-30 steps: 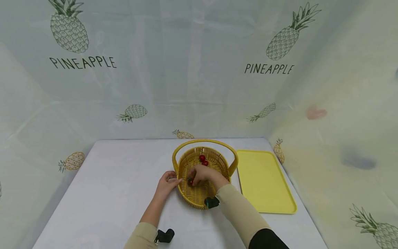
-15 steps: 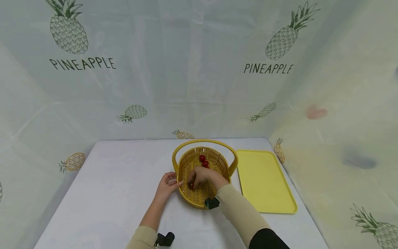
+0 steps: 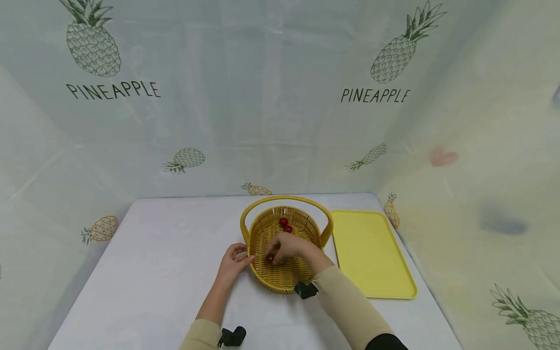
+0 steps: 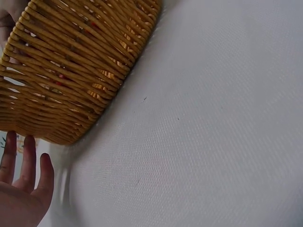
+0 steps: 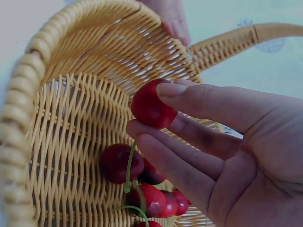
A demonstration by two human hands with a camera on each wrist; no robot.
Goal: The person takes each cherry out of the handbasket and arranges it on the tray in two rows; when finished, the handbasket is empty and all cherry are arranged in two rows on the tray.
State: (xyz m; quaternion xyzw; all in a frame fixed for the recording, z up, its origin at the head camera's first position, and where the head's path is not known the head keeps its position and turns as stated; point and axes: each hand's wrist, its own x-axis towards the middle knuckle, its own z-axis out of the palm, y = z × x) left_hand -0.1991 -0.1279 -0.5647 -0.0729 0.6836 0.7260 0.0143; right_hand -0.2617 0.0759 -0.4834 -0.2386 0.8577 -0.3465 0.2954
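Observation:
A yellow wicker basket (image 3: 284, 282) stands on the table with several red cherries in it. My right hand (image 3: 286, 247) reaches inside and pinches a cherry (image 5: 152, 104) between thumb and fingers, above the basket's floor. Below it, a dark red cherry (image 5: 121, 163) with a green stem lies beside more cherries (image 5: 152, 201). Two cherries (image 3: 286, 225) show near the back wall in the head view. My left hand (image 3: 234, 262) rests at the basket's left rim. In the left wrist view its fingers (image 4: 29, 158) are nearly straight, tips at the outer wicker wall.
A flat yellow tray (image 3: 374, 255) lies just right of the basket on the white-covered table (image 3: 166, 272). The basket's tall handle (image 3: 284, 197) arches over its back half. A pineapple-print sheet (image 3: 245, 97) hangs behind the table and along its sides.
My right forearm and sleeve have shifted slightly right and down, while the hand stays inside the basket with its cherry. The left hand has stayed at the rim.

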